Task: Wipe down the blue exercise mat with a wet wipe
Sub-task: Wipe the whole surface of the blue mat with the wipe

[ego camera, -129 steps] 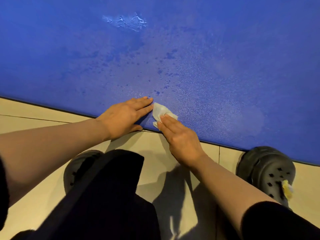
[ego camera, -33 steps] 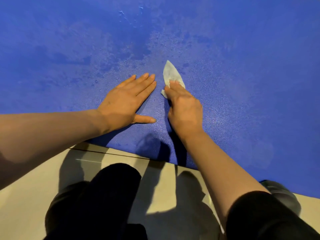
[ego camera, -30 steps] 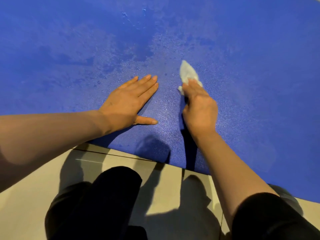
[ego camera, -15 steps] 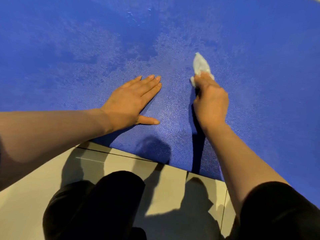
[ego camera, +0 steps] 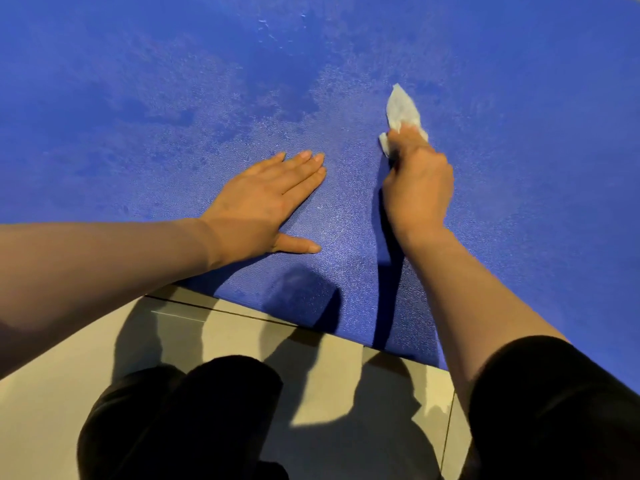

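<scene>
Left hand [ego camera: 266, 199] lies flat on the blue mat [ego camera: 519, 168], fingers straight and together, thumb splayed out toward the right arm. Right hand [ego camera: 417, 181] is planted beside it, a gap of mat between them, fingers curled down onto a crumpled white wet wipe [ego camera: 401, 110] that pokes out past the fingertips and lies against the mat. Darker wet patches spread beyond the left hand's fingertips. Behind both wrists, beige floor tiles [ego camera: 45, 410] and dark trousers [ego camera: 180, 420].
</scene>
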